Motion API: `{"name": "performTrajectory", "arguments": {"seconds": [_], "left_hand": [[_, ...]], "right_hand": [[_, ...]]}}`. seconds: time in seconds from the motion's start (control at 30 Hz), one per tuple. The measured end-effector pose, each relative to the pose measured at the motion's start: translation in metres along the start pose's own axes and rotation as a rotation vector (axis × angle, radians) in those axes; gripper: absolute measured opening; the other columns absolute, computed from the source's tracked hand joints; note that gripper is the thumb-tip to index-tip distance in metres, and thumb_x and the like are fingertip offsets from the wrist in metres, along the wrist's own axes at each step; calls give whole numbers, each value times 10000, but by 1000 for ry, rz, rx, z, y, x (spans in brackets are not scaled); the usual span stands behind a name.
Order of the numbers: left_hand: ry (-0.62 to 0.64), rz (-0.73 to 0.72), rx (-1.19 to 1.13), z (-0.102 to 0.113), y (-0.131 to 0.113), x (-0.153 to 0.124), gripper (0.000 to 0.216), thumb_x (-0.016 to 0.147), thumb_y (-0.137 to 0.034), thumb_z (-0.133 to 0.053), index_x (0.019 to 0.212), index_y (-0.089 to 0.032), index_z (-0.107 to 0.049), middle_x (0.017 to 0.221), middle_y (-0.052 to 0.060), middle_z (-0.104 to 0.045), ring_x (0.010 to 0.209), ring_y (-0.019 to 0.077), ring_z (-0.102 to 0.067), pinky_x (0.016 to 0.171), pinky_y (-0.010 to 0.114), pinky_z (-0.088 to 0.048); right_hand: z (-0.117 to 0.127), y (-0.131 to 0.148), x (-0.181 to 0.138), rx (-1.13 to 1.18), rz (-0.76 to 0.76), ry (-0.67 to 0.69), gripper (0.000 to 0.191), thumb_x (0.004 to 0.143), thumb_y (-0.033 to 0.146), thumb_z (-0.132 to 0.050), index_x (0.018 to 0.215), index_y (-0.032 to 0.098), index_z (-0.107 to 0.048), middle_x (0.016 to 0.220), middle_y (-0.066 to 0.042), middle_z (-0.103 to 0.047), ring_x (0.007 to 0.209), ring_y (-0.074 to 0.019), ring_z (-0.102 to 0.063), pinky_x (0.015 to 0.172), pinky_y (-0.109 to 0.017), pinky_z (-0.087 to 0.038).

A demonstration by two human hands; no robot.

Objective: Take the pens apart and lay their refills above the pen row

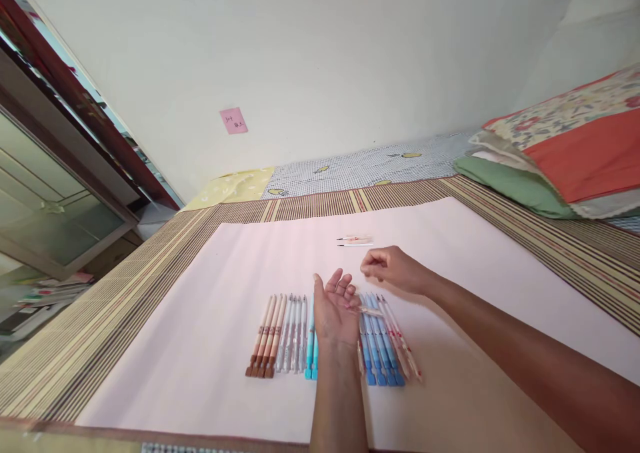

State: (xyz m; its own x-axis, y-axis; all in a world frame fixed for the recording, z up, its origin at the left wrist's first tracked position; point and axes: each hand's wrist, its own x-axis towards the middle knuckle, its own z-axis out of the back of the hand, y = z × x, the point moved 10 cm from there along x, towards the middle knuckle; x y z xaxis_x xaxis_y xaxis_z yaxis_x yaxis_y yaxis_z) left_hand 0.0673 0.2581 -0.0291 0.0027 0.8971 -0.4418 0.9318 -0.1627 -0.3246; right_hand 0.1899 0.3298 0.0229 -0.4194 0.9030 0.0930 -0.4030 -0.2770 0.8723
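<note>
My left hand (339, 310) is palm up above the row of pens, thumb apart and fingers curled. A short pale pen part (371, 312), blurred, sticks out from its fingers over the blue pens (383, 346). Just beyond and to the right, my right hand (393, 268) is closed in a pinch; whatever is in it is hidden. Past the hands lie a thin pen refill (356, 245) and a clear piece with orange print (357, 238). Brown-ended pens (265, 340), clear pens (295, 336), turquoise pens (310, 346) and red-dotted white pens (401, 340) lie side by side.
A large pale sheet (175, 346) covers much of the striped mat (125, 293). Folded bedding (565, 153) is piled at the right rear. Behind stands a white wall with a pink note (233, 120). A glass-panelled cabinet (50, 193) is at the left.
</note>
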Motion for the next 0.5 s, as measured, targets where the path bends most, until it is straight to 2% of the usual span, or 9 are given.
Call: {"name": "performTrajectory", "arguments": {"seconds": [0.07, 0.13, 0.33, 0.5], "left_hand": [[3, -18, -10, 0, -2, -1, 501, 1001, -545, -456, 915, -99, -667, 779, 105, -646, 544, 109, -533, 405, 171, -333], [10, -34, -14, -1, -2, -1, 510, 996, -560, -452, 928, -105, -671, 788, 110, -646, 556, 117, -536, 419, 181, -344], [54, -52, -13, -6, -4, -4, 554, 986, -591, -449, 959, -90, -683, 817, 121, -656, 603, 134, -574, 461, 199, -400], [32, -84, 0, -7, -7, -4, 598, 971, -633, -437, 975, -96, -699, 952, 169, -688, 843, 210, -688, 726, 297, -571]], "right_hand": [[-15, 18, -25, 9, 9, 107, 237, 831, 411, -673, 813, 177, -707, 698, 13, -634, 633, -131, -507, 614, -263, -386], [-26, 24, -45, 23, -21, 161, 199, 791, 380, -722, 823, 184, -709, 673, 28, -611, 617, -124, -486, 593, -257, -365], [-34, 17, -65, 21, -88, 86, 75, 804, 273, -663, 813, 199, -663, 656, 38, -559, 602, -122, -452, 570, -257, -334], [-31, 21, -65, 41, -68, 30, 116, 825, 314, -655, 790, 204, -646, 678, 29, -579, 621, -132, -475, 580, -261, -360]]}}
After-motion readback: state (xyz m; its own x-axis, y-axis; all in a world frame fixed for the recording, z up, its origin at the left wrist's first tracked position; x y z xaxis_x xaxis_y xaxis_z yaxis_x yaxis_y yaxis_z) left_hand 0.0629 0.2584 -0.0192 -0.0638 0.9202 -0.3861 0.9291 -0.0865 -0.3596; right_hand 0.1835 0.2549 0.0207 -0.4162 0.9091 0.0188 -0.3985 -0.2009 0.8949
